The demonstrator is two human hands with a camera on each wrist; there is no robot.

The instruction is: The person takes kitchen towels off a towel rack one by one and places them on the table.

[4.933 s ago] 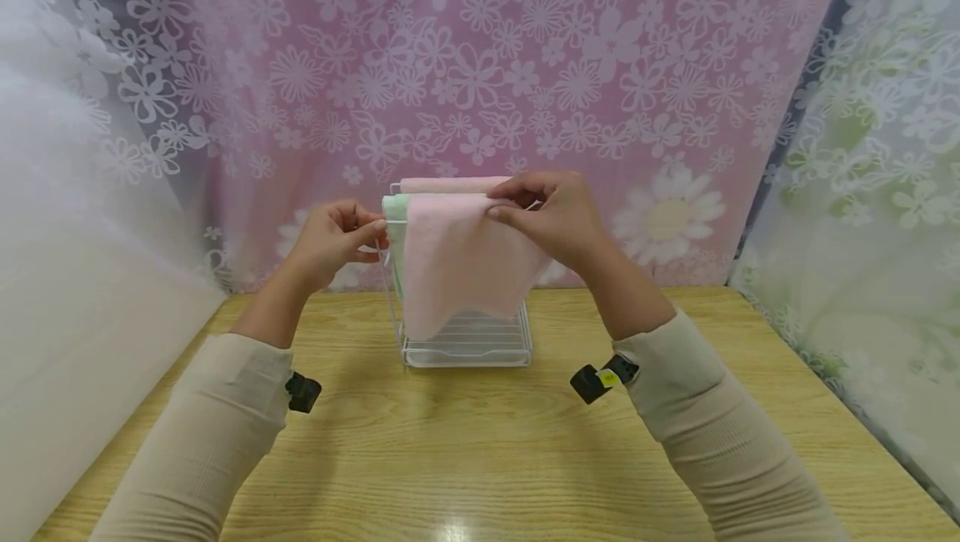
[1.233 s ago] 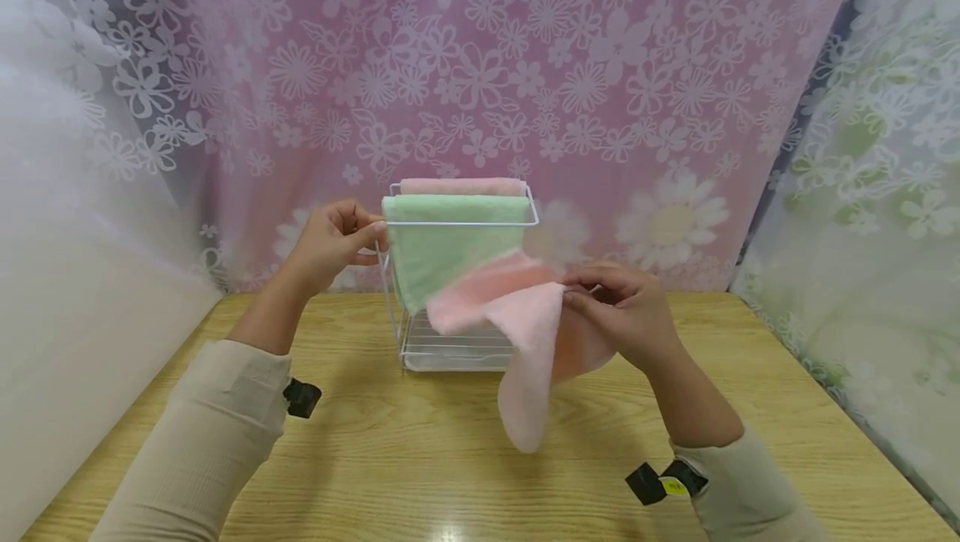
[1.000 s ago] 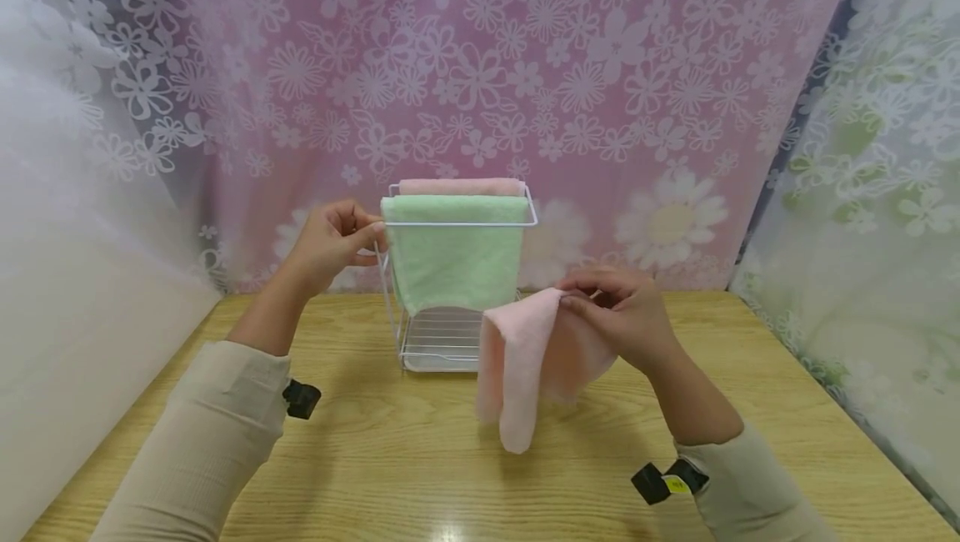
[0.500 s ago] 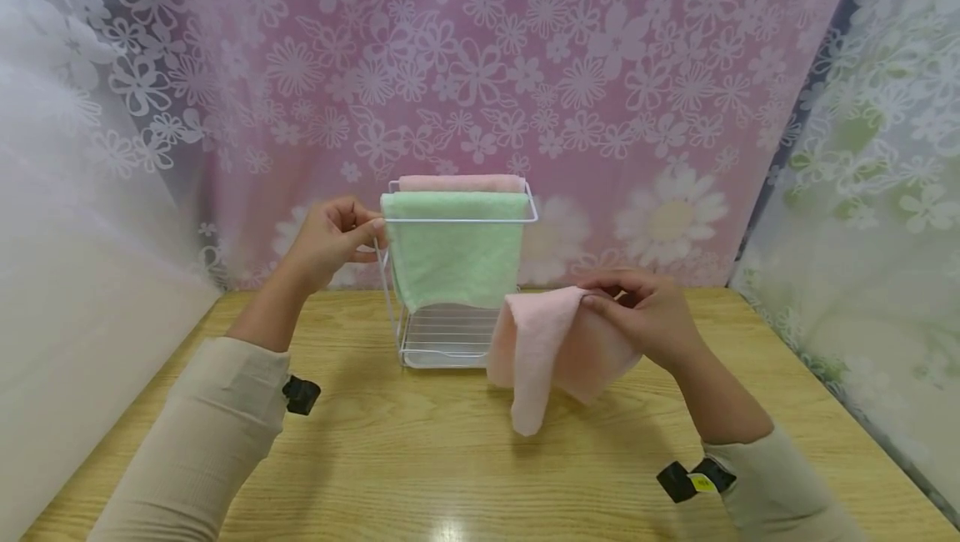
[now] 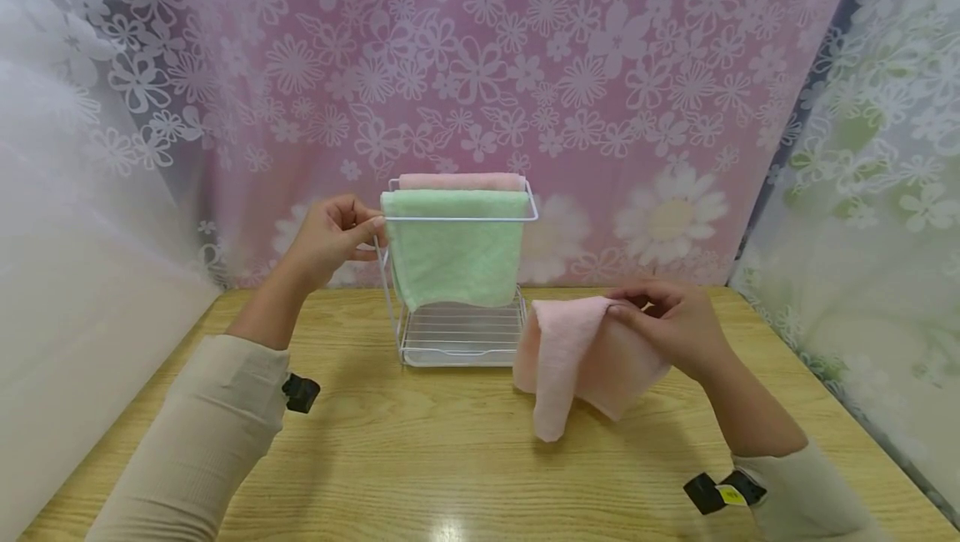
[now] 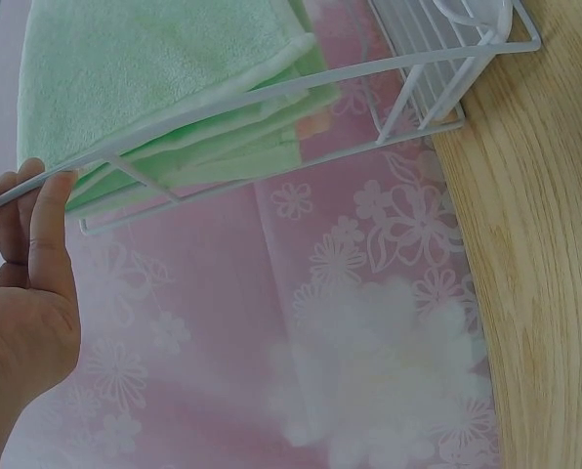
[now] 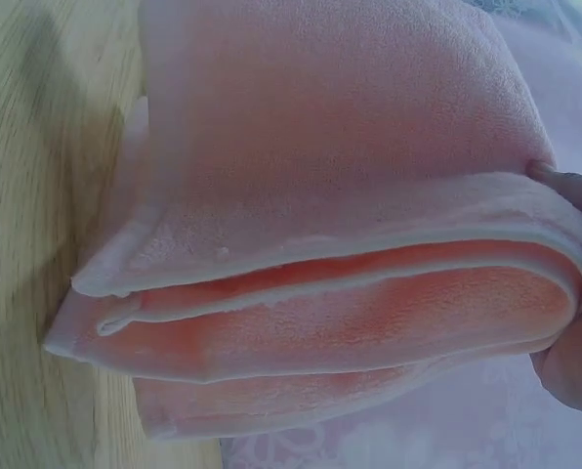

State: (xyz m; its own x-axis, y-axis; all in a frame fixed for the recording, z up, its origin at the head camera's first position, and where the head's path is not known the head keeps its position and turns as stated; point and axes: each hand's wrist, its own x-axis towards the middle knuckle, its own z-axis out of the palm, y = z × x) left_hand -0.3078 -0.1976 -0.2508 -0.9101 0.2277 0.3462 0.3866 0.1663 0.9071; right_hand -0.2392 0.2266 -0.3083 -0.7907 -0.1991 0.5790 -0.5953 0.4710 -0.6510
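Note:
My left hand (image 5: 333, 242) pinches the upper left side of a white wire rack (image 5: 461, 218); in the left wrist view its fingers (image 6: 49, 234) curl round the wire. Over the rack hangs a folded green towel (image 5: 457, 263), with a pink towel (image 5: 461, 182) on the bar behind it. To the right of the rack, my right hand (image 5: 678, 329) pinches another pink towel (image 5: 558, 358) by its top fold. Its layers droop in loose folds, low over the table. In the right wrist view this folded towel (image 7: 350, 127) fills most of the picture, hiding most of the hand.
A wooden table (image 5: 420, 459) carries the rack, whose wire-grid tray (image 5: 465, 357) sits at the bottom. Pink floral curtain (image 5: 480, 67) closes off the back; pale sheets (image 5: 82, 233) stand at both sides. Black wrist cameras (image 5: 302, 393) sit at both cuffs.
My right hand has lifted the front pink towel off the rack, uncovering the green one, and carried it down and to the right. The left hand keeps its place on the rack.

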